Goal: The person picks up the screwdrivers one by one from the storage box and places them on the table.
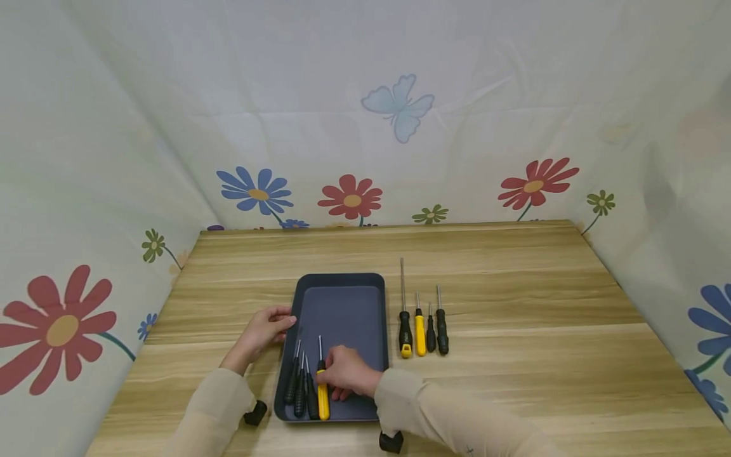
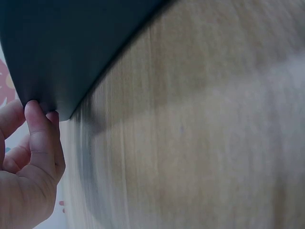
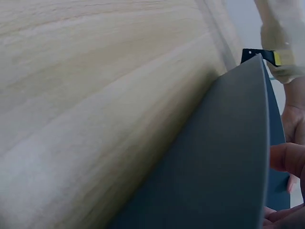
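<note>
A dark grey tray (image 1: 342, 317) lies on the table. My left hand (image 1: 265, 333) holds its left rim, and in the left wrist view the fingertips (image 2: 34, 112) meet the tray's outer wall. My right hand (image 1: 347, 371) reaches over the right side and pinches a yellow-handled screwdriver (image 1: 323, 400) low in the tray, its shaft pointing away from me. Left of it in the tray lie three black-handled screwdrivers (image 1: 299, 397), side by side. From the right wrist view, the tray wall (image 3: 224, 143) hides the screwdriver and most of the hand.
Right of the tray, on the wooden table (image 1: 514, 304), lie a long black-and-yellow screwdriver (image 1: 405, 333), a yellow one (image 1: 420, 333) and two black ones (image 1: 442, 333), tips pointing away. A flower-printed curtain (image 1: 457, 127) surrounds the table's back and sides.
</note>
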### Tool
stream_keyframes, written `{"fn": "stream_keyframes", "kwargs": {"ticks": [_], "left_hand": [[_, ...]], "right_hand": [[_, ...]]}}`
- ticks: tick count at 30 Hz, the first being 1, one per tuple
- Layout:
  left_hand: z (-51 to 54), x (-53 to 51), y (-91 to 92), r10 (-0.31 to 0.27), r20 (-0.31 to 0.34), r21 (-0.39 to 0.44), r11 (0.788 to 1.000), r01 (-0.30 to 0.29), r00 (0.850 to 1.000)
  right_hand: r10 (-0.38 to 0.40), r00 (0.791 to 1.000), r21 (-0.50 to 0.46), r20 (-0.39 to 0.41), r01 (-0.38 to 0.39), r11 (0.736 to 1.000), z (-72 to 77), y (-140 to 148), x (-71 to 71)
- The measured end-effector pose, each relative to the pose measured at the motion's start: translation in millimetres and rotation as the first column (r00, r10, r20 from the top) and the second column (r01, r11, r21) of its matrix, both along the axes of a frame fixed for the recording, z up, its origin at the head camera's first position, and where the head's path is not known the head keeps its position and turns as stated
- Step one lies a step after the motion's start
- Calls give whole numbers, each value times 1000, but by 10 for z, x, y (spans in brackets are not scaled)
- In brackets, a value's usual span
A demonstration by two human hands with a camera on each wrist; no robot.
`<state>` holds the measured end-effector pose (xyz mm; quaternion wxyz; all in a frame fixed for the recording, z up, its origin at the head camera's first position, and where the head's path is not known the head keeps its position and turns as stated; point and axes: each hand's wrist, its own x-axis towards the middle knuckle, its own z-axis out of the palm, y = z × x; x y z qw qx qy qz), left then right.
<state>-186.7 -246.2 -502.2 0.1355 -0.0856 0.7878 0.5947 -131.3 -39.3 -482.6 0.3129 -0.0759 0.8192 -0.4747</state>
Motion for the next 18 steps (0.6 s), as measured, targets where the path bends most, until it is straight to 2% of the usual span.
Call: {"fn": "stream_keyframes", "kwargs": {"ticks": [18], "left_hand": [[3,1,1,5,9,-10,1000,-5,1000]], "right_hand": [[1,997,66,-79,4,998,-63,-61,36]]}}
